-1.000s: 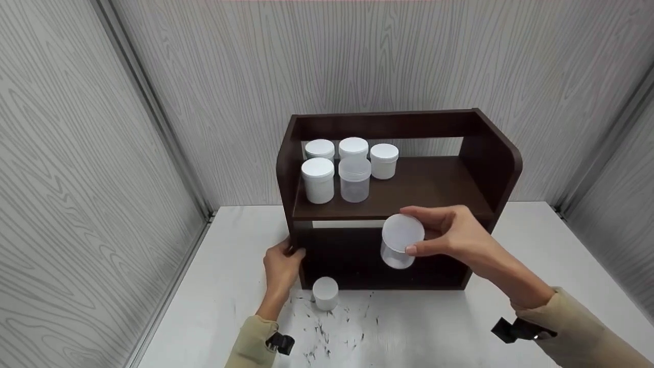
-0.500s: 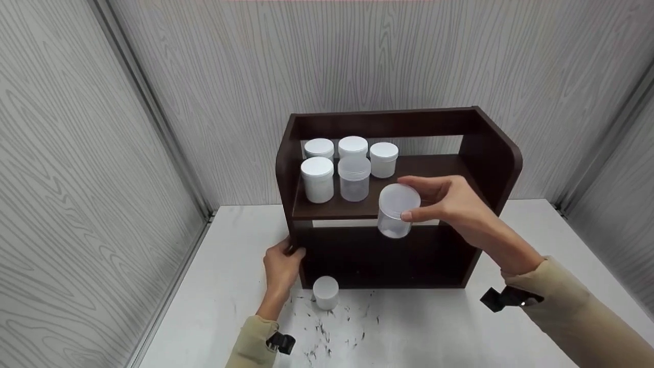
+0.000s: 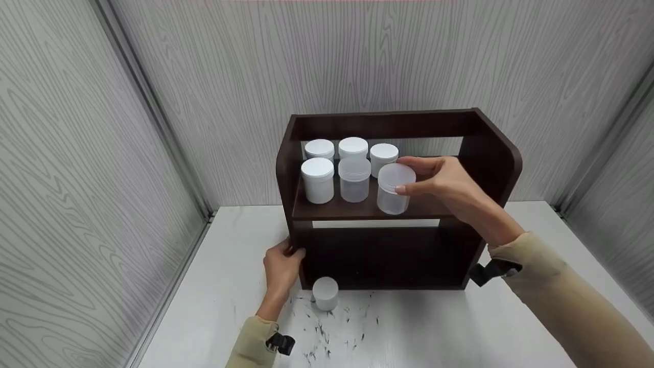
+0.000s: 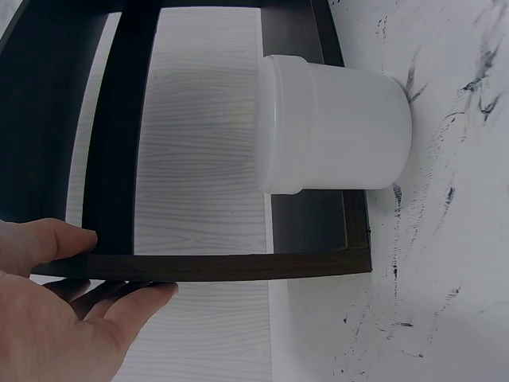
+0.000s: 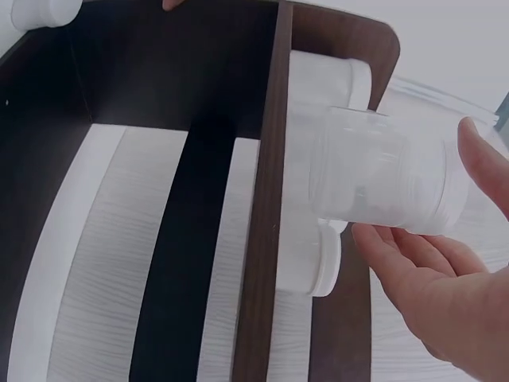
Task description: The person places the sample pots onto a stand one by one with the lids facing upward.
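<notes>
A clear plastic jar (image 3: 392, 202) with a frosted lid is upright at the front of the upper shelf board. My right hand (image 3: 453, 190) pinches it near the lid between thumb and fingers; whether its base touches the board I cannot tell. Left of it stands another clear jar (image 3: 354, 185), beside a white jar (image 3: 318, 186). Behind are more white jars, including a shorter jar (image 3: 382, 153). Low on the dark brown shelf unit (image 3: 378, 255), my left hand (image 3: 281, 268) grips the left side panel, thumb inside and fingers outside in the left wrist view.
On the white table (image 3: 245, 230), a single white jar (image 3: 326, 297) stands before the unit's lower left corner, near dark scuff marks. The unit's right side panel (image 3: 493, 168) rises beyond my right hand. Grey wood-patterned walls (image 3: 388, 61) enclose the table.
My right hand has lifted the clear jar from before the lower compartment up to the upper board's front, slightly leftward. The left hand keeps its grip on the side panel.
</notes>
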Demonstrator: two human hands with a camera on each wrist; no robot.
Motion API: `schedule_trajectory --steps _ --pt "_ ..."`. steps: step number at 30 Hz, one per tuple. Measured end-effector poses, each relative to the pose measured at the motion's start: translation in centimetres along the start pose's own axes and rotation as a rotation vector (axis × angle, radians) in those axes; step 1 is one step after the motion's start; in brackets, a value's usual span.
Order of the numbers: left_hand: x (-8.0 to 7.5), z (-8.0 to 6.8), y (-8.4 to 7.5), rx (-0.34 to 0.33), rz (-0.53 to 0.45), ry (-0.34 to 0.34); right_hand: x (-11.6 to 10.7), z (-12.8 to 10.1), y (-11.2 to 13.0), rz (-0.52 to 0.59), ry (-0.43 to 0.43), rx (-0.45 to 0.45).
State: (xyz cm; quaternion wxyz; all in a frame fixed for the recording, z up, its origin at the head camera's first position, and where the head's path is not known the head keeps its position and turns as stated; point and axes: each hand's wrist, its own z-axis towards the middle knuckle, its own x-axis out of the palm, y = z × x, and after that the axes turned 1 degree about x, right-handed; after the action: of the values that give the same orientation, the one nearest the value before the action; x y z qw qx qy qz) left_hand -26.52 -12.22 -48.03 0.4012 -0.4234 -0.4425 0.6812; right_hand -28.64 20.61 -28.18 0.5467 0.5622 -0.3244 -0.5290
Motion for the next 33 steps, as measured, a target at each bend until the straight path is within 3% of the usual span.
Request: schedule_trajectory --steps 18,33 --pt "-0.1 0.0 0.0 -0.004 0.005 -0.018 -0.5 3.4 -1.7 -0.052 -0.048 0.054" --pt "0.1 0.1 0.1 -0.002 -0.003 -0.017 -0.9 5.0 -1.6 -0.066 -0.024 0.080"
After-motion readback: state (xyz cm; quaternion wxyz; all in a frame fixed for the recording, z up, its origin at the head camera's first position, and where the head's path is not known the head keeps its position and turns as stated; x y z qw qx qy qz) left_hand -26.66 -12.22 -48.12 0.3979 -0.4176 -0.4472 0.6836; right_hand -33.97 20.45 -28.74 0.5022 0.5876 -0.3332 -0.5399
